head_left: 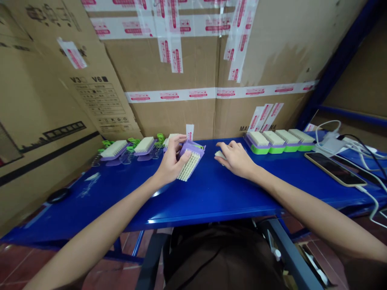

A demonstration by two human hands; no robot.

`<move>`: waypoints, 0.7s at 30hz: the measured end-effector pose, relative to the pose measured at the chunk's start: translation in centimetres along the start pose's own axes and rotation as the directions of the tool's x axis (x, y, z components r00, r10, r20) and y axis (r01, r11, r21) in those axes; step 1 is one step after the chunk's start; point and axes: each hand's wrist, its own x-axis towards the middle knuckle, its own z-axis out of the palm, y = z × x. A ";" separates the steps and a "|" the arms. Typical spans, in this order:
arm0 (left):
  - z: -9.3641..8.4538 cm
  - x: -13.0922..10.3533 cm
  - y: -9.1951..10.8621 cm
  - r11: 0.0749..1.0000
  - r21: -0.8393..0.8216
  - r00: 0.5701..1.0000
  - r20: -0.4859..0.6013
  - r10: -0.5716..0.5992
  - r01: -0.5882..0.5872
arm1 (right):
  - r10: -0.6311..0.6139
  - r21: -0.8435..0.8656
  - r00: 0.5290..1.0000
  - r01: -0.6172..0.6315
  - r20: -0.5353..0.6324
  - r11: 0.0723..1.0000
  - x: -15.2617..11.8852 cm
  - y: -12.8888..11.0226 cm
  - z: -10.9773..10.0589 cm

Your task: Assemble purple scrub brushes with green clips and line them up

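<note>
My left hand (173, 159) is closed round a scrubbing brush (190, 165) with a purple body and cream bristles, tilted above the blue table. Its bristles face me and to the right, and a bit of green shows at its upper end. To the right, my right hand (237, 158) is curled over the table, thumb and fingers round a small pale piece (222, 157). Most of that piece is hidden by the fingers, and its kind is unclear. The two hands are apart.
Along the back left lie purple brushes (114, 149) with green clips (133, 143). Several brushes with green and purple bodies (275, 143) stand in a row at the back right. A phone (335, 168) and white cables (367, 161) lie farther right. Cardboard (181, 112) walls the back.
</note>
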 end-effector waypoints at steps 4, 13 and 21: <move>0.1 -0.1 -0.2 1.000 -0.002 1.000 0.022 0.006 -0.006 | 0.045 -0.070 0.991 -0.037 0.124 0.997 -0.4 0.8 0.8; -0.3 -0.2 0.2 0.994 0.106 0.990 0.138 -0.001 -0.014 | 0.088 -0.237 0.994 -0.071 0.060 0.969 -0.4 1.3 0.8; -0.9 -0.2 1.5 0.928 0.293 0.947 0.286 0.145 -0.231 | -0.074 0.010 0.997 0.074 0.020 0.997 0.0 0.3 -0.4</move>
